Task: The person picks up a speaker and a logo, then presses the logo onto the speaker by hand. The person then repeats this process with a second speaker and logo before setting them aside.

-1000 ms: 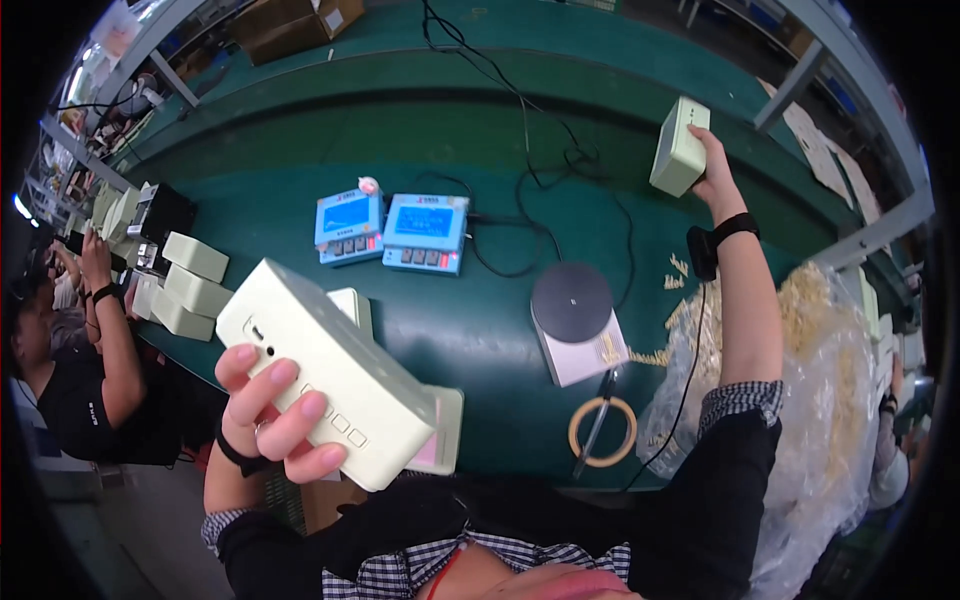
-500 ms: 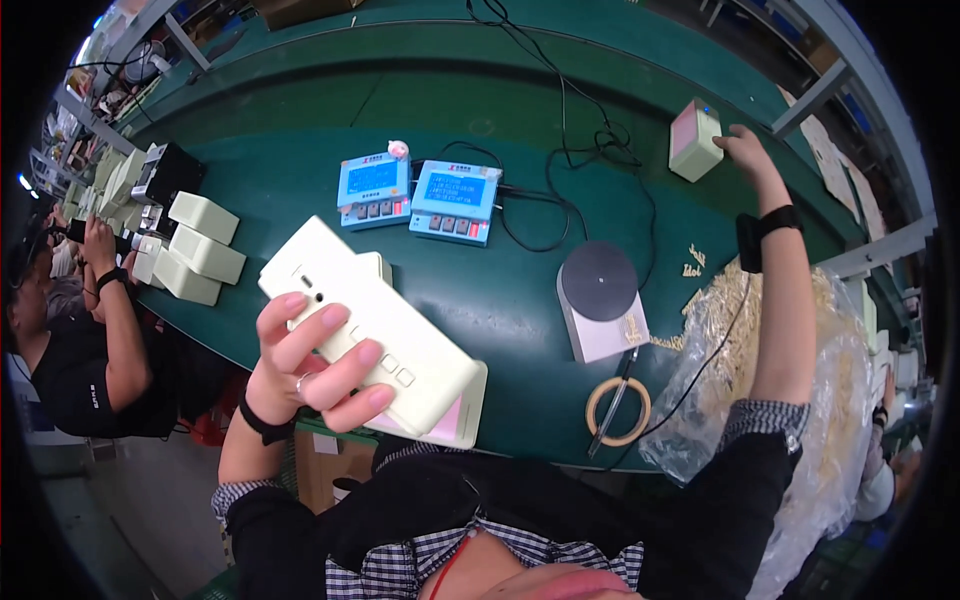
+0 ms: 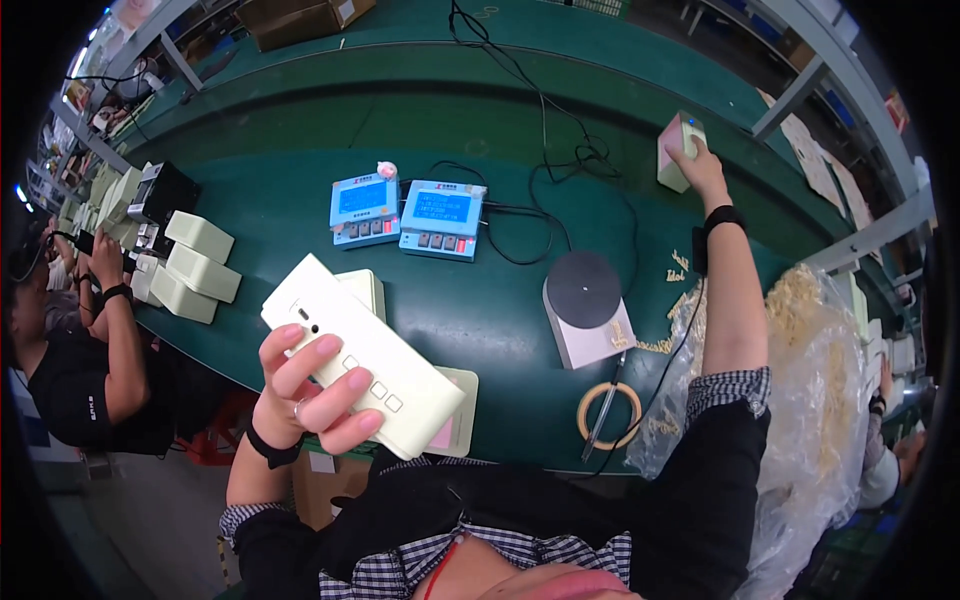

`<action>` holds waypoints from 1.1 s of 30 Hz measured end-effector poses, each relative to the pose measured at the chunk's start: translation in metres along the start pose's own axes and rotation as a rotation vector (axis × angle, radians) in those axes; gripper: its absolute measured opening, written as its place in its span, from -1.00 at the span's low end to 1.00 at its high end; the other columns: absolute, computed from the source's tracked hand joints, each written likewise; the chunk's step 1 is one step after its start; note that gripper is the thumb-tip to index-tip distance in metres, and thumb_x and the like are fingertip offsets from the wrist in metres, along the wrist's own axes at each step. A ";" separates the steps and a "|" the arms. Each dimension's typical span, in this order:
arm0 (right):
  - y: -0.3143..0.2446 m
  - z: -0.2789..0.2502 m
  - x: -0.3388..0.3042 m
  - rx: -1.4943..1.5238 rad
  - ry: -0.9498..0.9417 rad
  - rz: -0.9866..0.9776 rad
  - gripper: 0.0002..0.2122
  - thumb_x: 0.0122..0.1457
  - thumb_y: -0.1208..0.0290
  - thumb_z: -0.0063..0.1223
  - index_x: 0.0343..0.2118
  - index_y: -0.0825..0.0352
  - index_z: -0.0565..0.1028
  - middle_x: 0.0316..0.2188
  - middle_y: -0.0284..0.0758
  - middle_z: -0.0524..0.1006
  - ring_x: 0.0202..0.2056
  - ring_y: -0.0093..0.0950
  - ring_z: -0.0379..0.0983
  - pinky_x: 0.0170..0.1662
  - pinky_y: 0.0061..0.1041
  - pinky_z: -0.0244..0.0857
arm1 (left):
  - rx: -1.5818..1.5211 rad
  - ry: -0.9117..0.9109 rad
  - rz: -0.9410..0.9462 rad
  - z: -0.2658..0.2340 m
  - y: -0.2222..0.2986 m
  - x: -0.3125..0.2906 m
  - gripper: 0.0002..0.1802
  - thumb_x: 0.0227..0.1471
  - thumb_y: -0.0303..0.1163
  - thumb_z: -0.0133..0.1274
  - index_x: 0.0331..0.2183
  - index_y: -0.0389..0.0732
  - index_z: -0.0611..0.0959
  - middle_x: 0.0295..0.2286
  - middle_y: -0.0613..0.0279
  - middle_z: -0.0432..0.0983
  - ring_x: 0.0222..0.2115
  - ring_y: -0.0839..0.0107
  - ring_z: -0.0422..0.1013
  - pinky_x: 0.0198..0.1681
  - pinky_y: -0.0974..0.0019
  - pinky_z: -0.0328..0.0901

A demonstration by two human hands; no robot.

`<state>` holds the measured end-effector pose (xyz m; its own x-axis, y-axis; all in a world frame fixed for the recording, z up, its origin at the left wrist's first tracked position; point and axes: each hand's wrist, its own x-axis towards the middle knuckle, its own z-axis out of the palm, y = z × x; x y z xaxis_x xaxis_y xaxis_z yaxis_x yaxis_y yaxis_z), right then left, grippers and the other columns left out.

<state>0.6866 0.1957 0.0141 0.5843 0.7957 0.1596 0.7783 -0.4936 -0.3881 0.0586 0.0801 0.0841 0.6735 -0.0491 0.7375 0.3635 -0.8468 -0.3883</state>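
Note:
My left hand is wrapped around a long cream device, raised and tilted above the near side of the table. A row of square buttons and two small ports face up on it. Two more cream cases lie partly hidden behind it, one upper and one with a pink face lower right. At the far right, my right hand grips a cream-and-pink box with a small blue light on top. Its thumb and fingers close over the box's near side; the box appears to stand on the table.
Two blue testers with screens are mid-table, cables trailing behind. Right of them sit a round black pad on a pale base, a wooden ring, a pen, and a plastic bag of wooden pieces. Cream cases and a co-worker are left.
My right hand has moved in from beside the cream-and-pink box and closed on it. My left hand still holds the long device, turned slightly. The whole view has shifted a little.

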 end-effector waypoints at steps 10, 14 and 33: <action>0.058 0.033 0.055 -0.031 0.188 0.084 -0.43 0.07 -0.08 0.06 0.15 0.00 0.38 0.02 -0.12 0.49 0.03 -0.11 0.42 0.05 -0.19 0.31 | 0.043 -0.136 -0.107 0.019 0.004 -0.001 -0.34 -0.17 -0.27 0.28 -0.03 0.23 0.32 -0.06 0.61 0.34 -0.08 0.28 0.32 0.03 0.00 0.20; 0.058 0.039 0.052 -0.032 0.203 0.041 -0.44 0.11 -0.10 0.02 0.16 0.01 0.37 0.00 -0.09 0.50 0.01 -0.10 0.43 0.04 -0.20 0.31 | 0.102 0.077 -0.091 0.039 0.009 -0.001 -0.29 -0.20 -0.27 0.30 -0.02 0.28 0.30 -0.05 0.69 0.32 -0.04 0.34 0.28 0.07 0.05 0.14; 0.070 0.032 0.044 -0.032 0.233 0.057 -0.46 0.15 -0.07 -0.02 0.16 0.06 0.36 0.00 -0.07 0.50 0.04 -0.10 0.41 0.08 -0.21 0.27 | 0.084 0.087 -0.187 0.023 0.025 0.003 -0.27 -0.20 -0.18 0.32 -0.01 0.34 0.29 -0.07 0.62 0.31 -0.04 0.40 0.24 0.09 0.08 0.07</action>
<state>0.7592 0.2078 -0.0350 0.6619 0.6655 0.3449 0.7472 -0.5491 -0.3744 0.0842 0.0704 0.0637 0.5328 0.0560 0.8444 0.5315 -0.7986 -0.2824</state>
